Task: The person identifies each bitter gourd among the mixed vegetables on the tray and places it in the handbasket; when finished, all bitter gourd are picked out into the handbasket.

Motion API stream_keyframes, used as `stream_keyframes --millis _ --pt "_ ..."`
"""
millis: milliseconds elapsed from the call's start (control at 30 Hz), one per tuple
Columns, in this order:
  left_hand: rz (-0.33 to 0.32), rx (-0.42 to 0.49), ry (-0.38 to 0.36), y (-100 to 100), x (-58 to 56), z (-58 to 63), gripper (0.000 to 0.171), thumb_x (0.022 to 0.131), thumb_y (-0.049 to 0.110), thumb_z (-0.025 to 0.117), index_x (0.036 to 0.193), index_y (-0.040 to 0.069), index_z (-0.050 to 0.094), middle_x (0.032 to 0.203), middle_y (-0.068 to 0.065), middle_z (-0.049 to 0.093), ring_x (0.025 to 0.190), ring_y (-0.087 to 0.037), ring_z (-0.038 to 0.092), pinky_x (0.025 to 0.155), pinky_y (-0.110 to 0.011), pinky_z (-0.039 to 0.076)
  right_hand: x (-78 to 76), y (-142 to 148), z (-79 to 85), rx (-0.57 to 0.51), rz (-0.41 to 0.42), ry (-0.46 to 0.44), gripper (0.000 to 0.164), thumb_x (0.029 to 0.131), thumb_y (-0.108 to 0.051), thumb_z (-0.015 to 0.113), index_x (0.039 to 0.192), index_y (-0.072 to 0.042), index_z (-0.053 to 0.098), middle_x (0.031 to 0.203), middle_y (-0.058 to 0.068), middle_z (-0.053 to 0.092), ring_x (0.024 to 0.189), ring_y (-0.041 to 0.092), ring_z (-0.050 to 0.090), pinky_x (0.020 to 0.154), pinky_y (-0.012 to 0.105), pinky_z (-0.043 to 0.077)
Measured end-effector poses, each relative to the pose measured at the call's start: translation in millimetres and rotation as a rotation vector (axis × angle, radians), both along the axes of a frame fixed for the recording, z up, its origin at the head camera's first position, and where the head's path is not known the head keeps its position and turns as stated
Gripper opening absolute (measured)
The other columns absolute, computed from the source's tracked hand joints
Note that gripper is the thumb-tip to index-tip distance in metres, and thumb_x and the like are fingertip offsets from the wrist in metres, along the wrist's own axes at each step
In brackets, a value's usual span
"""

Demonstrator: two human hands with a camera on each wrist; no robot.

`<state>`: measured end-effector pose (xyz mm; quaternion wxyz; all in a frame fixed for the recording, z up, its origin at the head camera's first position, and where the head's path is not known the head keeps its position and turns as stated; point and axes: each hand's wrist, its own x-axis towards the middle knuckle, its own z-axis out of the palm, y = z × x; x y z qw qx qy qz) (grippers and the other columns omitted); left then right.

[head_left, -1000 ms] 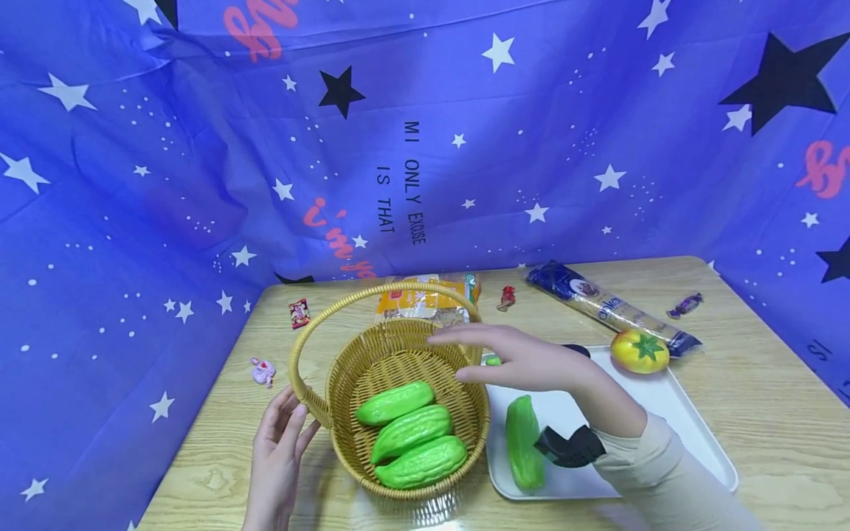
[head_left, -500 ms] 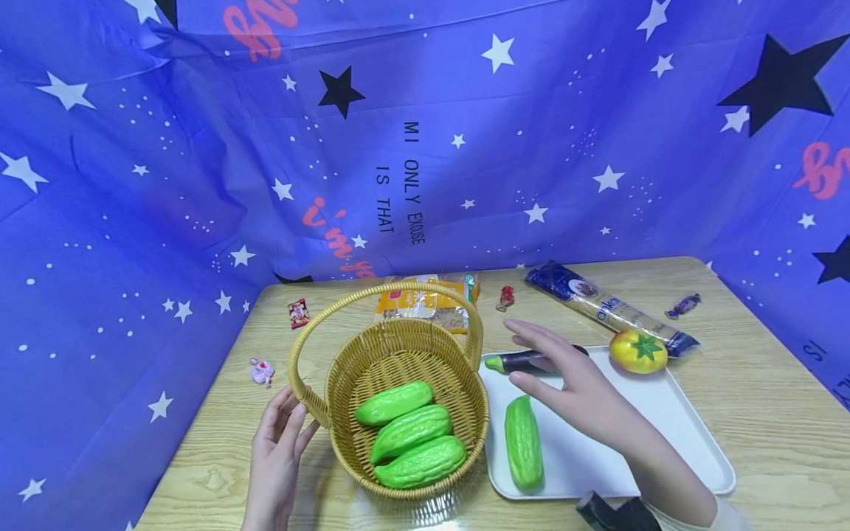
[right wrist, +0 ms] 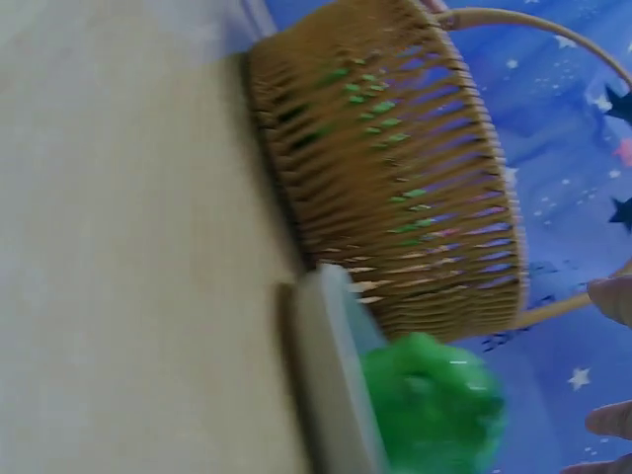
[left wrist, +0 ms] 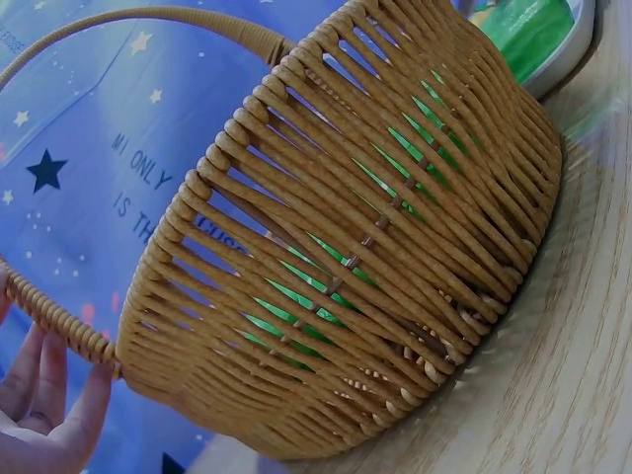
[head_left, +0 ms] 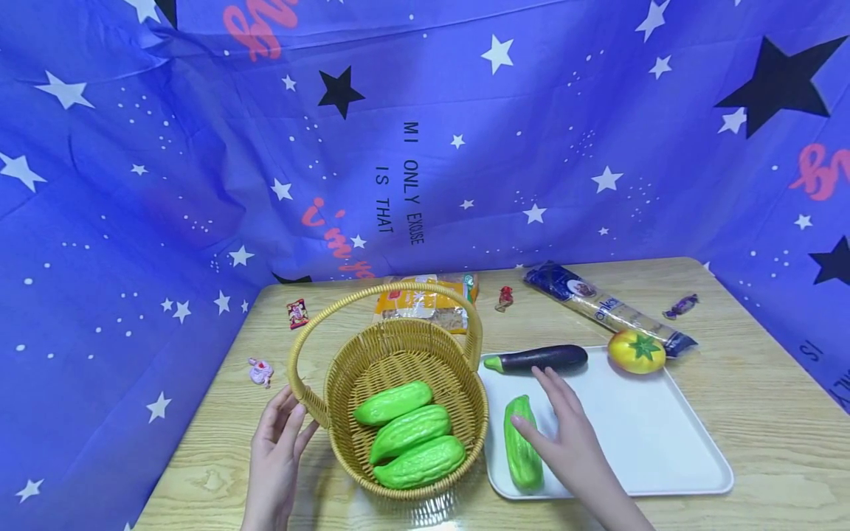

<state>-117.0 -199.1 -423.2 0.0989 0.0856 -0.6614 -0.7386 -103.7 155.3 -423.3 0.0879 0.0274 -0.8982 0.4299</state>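
Observation:
My left hand pinches the base of the handle on the left side of a wicker basket; the left wrist view shows fingertips and thumb at that handle. Inside the basket lie three green bitter melons, side by side. Over the white tray hovers my right hand, fingers spread and holding nothing. Below its thumb, another bitter melon lies on the tray's left side. Just beyond the fingertips, a dark eggplant rests along the tray's back edge.
A yellow fruit with a green star-shaped top sits at the tray's back right corner. Behind it lies a long pasta packet. An orange bag is behind the basket. Wrapped candies are scattered about the table, and a blue starred cloth hangs behind.
My right hand has drawn back from above the basket, moving right and toward me over the tray, uncovering the eggplant. My left hand and the basket have stayed put.

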Motion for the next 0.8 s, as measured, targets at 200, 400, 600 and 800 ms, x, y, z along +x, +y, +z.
stream_keyframes --millis 200,400,600,800 --pt "-0.009 0.008 0.024 0.0 0.3 0.6 0.039 0.099 0.018 0.047 0.136 0.007 0.04 0.12 0.006 0.053 0.11 -0.002 0.056 0.092 -0.021 0.054 3.9 -6.2 -23.3 0.065 -0.033 -0.065 0.082 0.083 -0.039 0.069 0.146 -0.005 0.028 0.15 0.028 0.022 0.133 0.051 0.026 0.103 0.071 0.029" --pt "-0.01 0.001 0.031 0.0 0.2 0.7 0.039 0.099 0.018 0.047 0.136 0.006 0.04 0.119 0.007 0.054 0.11 -0.002 0.056 0.091 -0.021 0.055 5.4 -9.5 -38.9 0.157 -0.065 -0.096 0.088 0.078 -0.045 0.073 0.145 -0.005 0.032 0.149 0.029 0.023 0.131 0.052 0.029 0.101 0.072 0.031" --pt "-0.005 0.004 0.036 -0.3 -0.4 0.1 0.038 0.099 0.017 0.047 0.136 0.006 0.041 0.118 0.007 0.054 0.109 -0.002 0.056 0.091 -0.021 0.055 8.0 -11.0 -44.7 0.235 -0.093 -0.083 0.078 0.078 -0.044 0.072 0.141 -0.009 0.042 0.139 0.027 0.041 0.121 0.047 0.041 0.091 0.066 0.042" --pt "-0.005 0.016 0.038 -0.1 -0.1 -0.2 0.038 0.099 0.016 0.047 0.135 0.006 0.041 0.118 0.007 0.055 0.109 -0.002 0.056 0.091 -0.021 0.055 8.6 -12.4 -45.8 0.17 -0.067 -0.089 0.076 0.08 -0.035 0.072 0.143 -0.008 0.039 0.125 0.024 0.054 0.113 0.04 0.051 0.093 0.058 0.047"
